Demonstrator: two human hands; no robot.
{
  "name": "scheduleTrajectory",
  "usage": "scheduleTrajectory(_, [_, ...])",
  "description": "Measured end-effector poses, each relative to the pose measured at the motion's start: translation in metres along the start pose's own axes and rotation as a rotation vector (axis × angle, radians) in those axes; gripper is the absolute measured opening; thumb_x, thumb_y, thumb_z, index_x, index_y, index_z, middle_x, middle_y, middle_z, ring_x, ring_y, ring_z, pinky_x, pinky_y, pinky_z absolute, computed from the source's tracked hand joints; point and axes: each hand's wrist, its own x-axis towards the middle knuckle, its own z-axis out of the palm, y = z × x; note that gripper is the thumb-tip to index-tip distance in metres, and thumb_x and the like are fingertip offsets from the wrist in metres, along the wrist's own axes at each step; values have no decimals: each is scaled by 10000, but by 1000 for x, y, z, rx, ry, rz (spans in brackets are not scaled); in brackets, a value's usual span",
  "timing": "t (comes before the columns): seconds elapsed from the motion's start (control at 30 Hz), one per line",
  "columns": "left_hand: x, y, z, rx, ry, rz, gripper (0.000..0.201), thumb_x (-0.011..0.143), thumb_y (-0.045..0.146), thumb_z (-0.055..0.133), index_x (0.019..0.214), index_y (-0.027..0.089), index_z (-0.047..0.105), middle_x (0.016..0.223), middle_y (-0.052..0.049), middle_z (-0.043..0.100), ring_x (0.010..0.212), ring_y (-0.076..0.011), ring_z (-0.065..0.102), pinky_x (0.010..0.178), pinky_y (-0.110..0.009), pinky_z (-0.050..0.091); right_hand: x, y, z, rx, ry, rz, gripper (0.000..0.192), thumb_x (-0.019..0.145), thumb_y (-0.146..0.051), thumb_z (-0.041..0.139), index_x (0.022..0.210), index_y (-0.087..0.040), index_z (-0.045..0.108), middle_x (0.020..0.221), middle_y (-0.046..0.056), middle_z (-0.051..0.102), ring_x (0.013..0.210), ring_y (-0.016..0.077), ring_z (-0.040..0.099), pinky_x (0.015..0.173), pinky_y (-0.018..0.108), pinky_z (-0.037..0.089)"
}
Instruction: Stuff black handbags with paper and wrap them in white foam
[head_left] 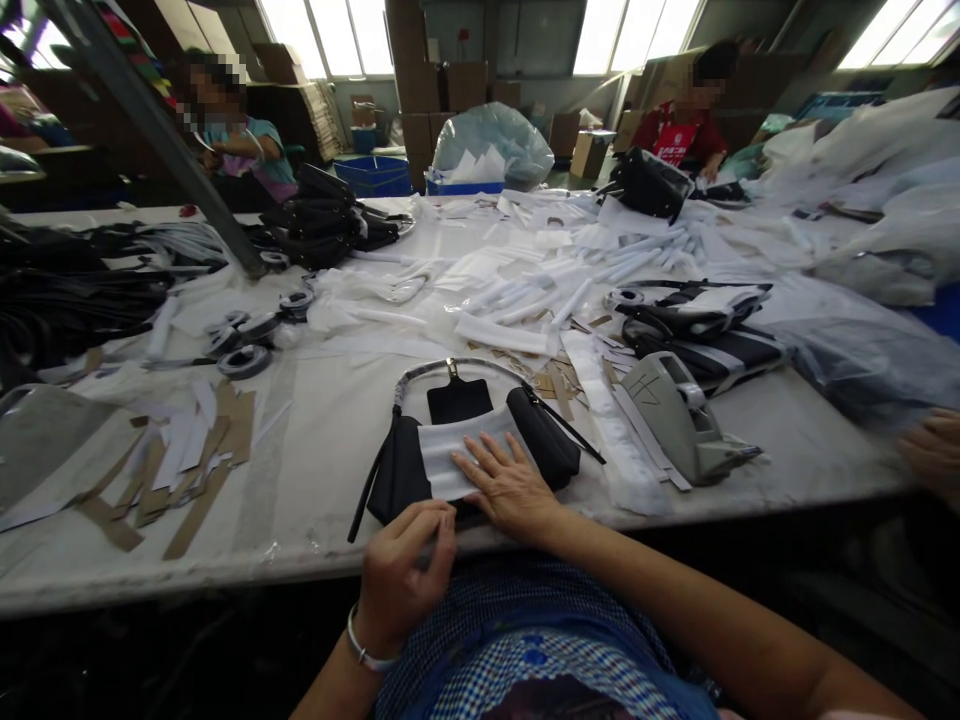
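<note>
A black handbag lies at the front edge of the table, its flap folded back and its handle covered in clear wrapping. Across its middle is a white sheet. My right hand rests flat on that sheet, fingers spread. Beside it, at the bag's near edge, my left hand is closed in a pinch; whatever is between its fingertips is hidden. To the right of the bag stands a grey tape dispenser with marks on its side.
Brown and white strips lie at left, near tape rolls. Black bags are stacked at right. White paper and rolls cover the table's middle. Two people work across the table; another person's hand shows at right.
</note>
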Motion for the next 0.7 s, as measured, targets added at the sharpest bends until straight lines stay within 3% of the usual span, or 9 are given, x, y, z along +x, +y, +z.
scheduleTrajectory(0.1, [18,1,13,-3,-9,-56,286,964,217,501,1225,219,619,1263,-59,670,1212,-193,609,1050,-344,506,-1,-2,4,16,19,7,546,1018,-422,431,1530,-253,350,1618,99,259,1493,351,205,1194,632,115])
scheduleTrajectory(0.17, [24,-13,30,56,-100,-65,455,981,267,483,1431,212,449,1433,-90,558,1338,-217,510,1109,-389,460,-1,-1,2,47,9,9,549,1017,-406,435,1529,-228,353,1618,115,252,1495,355,197,1196,635,100])
scheduleTrajectory(0.27, [18,-39,52,173,-198,-18,527,1000,256,427,1514,211,318,1521,-109,454,1402,-221,422,1127,-402,438,1,8,-15,147,-83,-35,676,963,-435,543,1545,-180,312,1604,158,275,1488,372,206,1188,644,123])
scheduleTrajectory(0.37, [9,-50,58,241,-225,39,571,1007,224,398,1549,231,220,1543,-95,424,1433,-207,365,1144,-401,421,9,27,-41,308,-196,-125,568,978,-346,522,1511,-202,386,1537,127,426,1436,298,363,1181,538,277])
scheduleTrajectory(0.43, [6,-50,57,271,-209,45,603,1006,234,410,1560,224,174,1522,-102,452,1417,-209,394,1132,-401,438,15,39,-55,370,-205,-156,460,997,-243,459,1455,-212,473,1437,106,551,1328,240,514,1125,428,394])
scheduleTrajectory(0.53, [5,-47,56,321,-186,40,603,1001,248,431,1556,204,199,1485,-107,501,1398,-222,426,1122,-408,454,20,50,-61,328,-167,-159,455,961,-160,490,1413,-197,520,1301,114,642,1175,231,622,1018,371,486])
scheduleTrajectory(0.7, [2,-48,59,407,-162,66,518,993,240,451,1497,180,347,1423,-111,566,1370,-237,471,1127,-441,452,13,49,-45,198,-115,-216,491,924,-57,475,1376,-231,554,1264,106,632,1149,223,611,999,364,485])
